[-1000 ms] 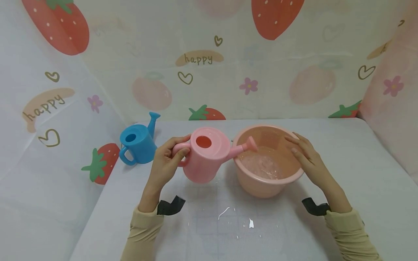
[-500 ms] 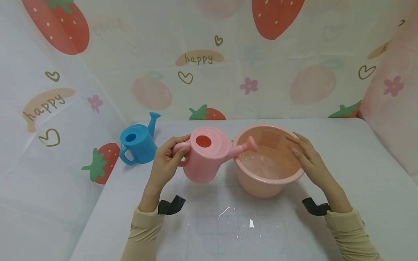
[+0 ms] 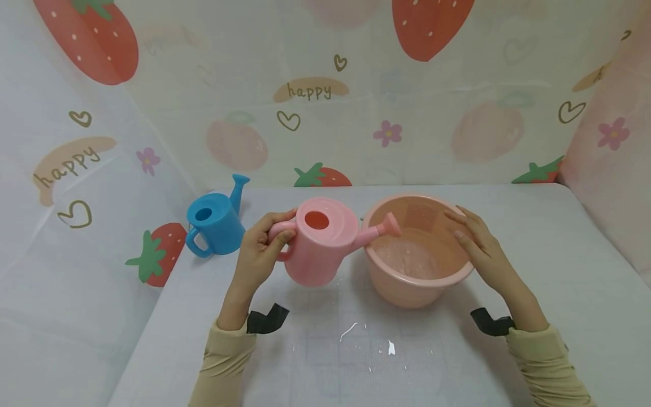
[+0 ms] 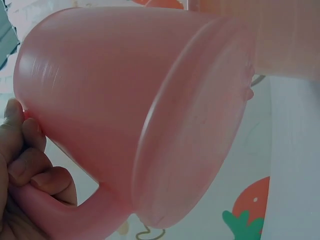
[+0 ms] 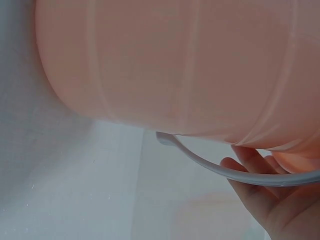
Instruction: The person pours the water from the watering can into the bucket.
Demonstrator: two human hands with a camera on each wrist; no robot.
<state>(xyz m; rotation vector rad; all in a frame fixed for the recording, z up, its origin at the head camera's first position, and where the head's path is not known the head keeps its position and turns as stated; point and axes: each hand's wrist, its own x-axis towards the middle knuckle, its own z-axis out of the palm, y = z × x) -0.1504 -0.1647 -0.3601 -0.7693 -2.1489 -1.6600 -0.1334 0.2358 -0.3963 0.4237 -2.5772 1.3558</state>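
My left hand point(image 3: 257, 249) grips the handle of a pink watering can point(image 3: 320, 249). In the left wrist view, my fingers point(image 4: 55, 182) curl round that handle, and the can's base faces the camera. Held off the table, the can reaches its spout with a flared rose point(image 3: 390, 225) over the left rim of a peach plastic bucket point(image 3: 407, 294). Clear water point(image 3: 412, 254) lies in the bucket, its surface disturbed. On the bucket's right side, my right hand point(image 3: 483, 246) holds the rim. A grey bail handle point(image 5: 240, 176) crosses that hand in the right wrist view.
A blue watering can point(image 3: 216, 226) stands at the back left of the white table point(image 3: 381, 373). Drops and a small wet patch point(image 3: 391, 348) lie in front of the bucket. Printed cloth walls point(image 3: 325, 135) enclose the back and sides.
Both hands, the pink watering can and the bucket keep nearly the same positions. The water surface in the bucket changes its ripples.
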